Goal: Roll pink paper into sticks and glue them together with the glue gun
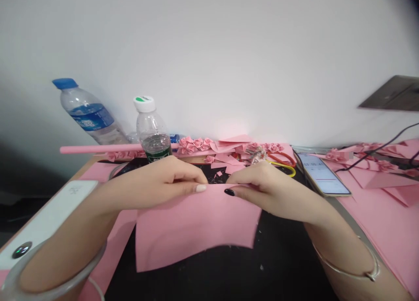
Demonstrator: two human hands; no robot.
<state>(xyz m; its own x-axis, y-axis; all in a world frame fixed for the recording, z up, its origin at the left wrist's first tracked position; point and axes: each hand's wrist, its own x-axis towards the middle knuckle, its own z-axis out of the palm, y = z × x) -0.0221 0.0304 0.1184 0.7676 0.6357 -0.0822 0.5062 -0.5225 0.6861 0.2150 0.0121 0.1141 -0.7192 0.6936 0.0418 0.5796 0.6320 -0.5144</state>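
Note:
A sheet of pink paper (196, 226) hangs between my two hands over a black surface (281, 257), its lower edge curved. My left hand (170, 178) pinches the top edge, the thumb on the near face and the fingers behind. A short way to the right, my right hand (265, 185) pinches the same edge with its dark-nailed thumb. The two thumbs are apart. Small pink scraps (218, 174) lie just beyond the paper.
Behind stand a white-capped bottle (153, 135) and a leaning blue-capped bottle (90, 113). Folded pink paper flowers (195, 145), yellow-and-red-handled scissors (284, 164), a lit phone (325, 176) and more pink sheets (376, 218) lie around. A white device (52, 218) is at the left.

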